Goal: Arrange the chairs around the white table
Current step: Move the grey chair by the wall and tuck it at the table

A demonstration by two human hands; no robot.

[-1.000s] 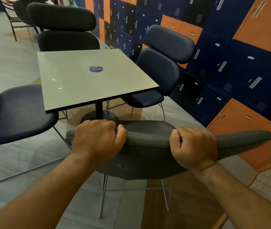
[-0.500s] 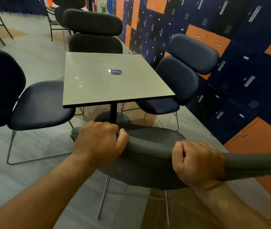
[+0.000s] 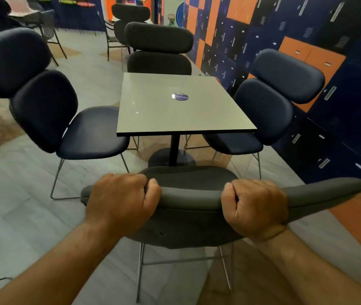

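Both the left hand [image 3: 120,201] and the right hand [image 3: 255,209] are clenched into fists over the padded, curved top rail of the grey chair [image 3: 188,179], a matte fabric seat on thin metal rod legs. It stands at the near side of the white table [image 3: 175,106], a smooth square top with a dark edge on a black pedestal. Three dark cushioned chairs sit at the other sides: the left chair [image 3: 65,119], the far chair [image 3: 159,49] and the right chair [image 3: 269,106].
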